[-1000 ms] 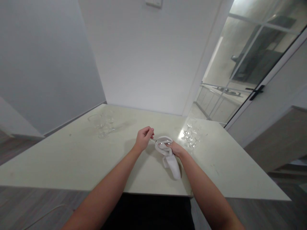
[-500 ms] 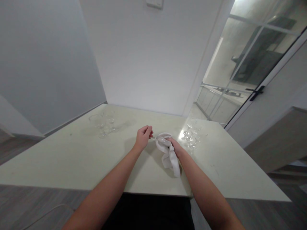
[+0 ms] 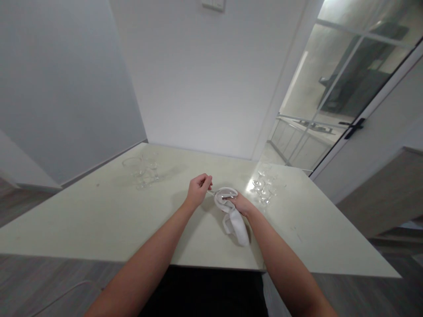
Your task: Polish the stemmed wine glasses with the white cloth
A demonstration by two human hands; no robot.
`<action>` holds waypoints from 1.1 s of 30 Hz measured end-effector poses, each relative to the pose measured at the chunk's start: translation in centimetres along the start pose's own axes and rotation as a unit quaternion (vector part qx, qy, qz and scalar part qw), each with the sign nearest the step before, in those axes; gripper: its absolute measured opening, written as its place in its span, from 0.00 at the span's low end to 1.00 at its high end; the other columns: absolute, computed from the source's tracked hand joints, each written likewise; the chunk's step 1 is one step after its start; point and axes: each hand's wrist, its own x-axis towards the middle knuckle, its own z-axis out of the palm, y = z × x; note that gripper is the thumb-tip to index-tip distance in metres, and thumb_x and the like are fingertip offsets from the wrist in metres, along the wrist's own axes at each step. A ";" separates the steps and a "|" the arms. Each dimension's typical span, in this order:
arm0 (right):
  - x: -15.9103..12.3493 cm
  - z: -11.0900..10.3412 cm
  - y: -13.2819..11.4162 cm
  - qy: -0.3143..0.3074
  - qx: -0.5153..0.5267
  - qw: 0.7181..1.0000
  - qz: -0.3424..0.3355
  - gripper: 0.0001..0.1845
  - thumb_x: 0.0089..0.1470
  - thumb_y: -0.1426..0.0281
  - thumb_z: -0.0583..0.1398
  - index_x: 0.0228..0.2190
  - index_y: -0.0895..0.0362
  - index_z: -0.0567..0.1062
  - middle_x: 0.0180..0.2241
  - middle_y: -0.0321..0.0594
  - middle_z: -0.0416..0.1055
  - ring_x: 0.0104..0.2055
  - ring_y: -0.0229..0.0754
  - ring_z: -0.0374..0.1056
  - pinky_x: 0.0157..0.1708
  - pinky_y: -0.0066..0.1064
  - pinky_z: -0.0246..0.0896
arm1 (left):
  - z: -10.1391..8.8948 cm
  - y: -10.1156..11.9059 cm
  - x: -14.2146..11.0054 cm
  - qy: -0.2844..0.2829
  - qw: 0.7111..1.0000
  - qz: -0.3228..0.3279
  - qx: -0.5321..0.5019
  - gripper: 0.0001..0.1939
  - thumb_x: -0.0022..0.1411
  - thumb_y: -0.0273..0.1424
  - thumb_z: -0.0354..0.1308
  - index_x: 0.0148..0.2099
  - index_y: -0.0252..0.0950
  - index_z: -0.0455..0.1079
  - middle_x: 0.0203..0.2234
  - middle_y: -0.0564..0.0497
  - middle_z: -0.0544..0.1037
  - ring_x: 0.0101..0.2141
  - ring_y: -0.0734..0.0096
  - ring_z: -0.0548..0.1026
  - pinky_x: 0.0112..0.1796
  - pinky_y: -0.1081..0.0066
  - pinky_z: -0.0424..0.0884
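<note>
Head view: left hand still pinching glass stem, right hand cloth-wrapped bowl, cloth lower.

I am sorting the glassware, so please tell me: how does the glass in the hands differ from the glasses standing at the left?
The held glass lies sideways, wrapped in a white cloth; the left glasses stand upright, uncovered on the table. Both are clear stemmed glass.

Both your bare forearms reach forward and converge over the table. Your left hand is curled shut, fingertips pinched together. Your right hand sits just beside it, fingers bent in a grip.
</note>
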 end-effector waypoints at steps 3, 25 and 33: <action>0.5 -0.1 0.4 0.029 -0.017 0.999 -0.035 0.16 0.46 0.62 0.63 0.37 0.58 0.78 0.35 0.41 0.77 0.39 0.43 0.70 0.47 0.38 0.63 | 0.0 -0.2 0.2 0.006 1.000 0.005 0.004 0.17 0.61 0.39 0.53 0.24 0.34 0.65 0.17 0.54 0.69 0.20 0.77 0.68 0.24 0.77 0.63; -0.1 0.5 -0.2 0.045 0.003 0.999 0.011 0.16 0.43 0.60 0.63 0.32 0.56 0.78 0.34 0.40 0.76 0.40 0.45 0.70 0.49 0.39 0.61 | 0.0 0.0 0.3 0.019 0.995 -0.081 -0.051 0.17 0.59 0.41 0.53 0.24 0.35 0.66 0.14 0.54 0.68 0.17 0.78 0.66 0.19 0.79 0.60; -0.1 0.3 -0.2 0.088 0.054 0.991 0.089 0.13 0.40 0.62 0.63 0.28 0.58 0.77 0.29 0.38 0.75 0.35 0.42 0.69 0.40 0.34 0.64 | 0.1 -0.1 0.6 0.037 0.988 -0.125 -0.087 0.18 0.58 0.42 0.53 0.24 0.34 0.65 0.13 0.55 0.67 0.15 0.79 0.64 0.17 0.78 0.58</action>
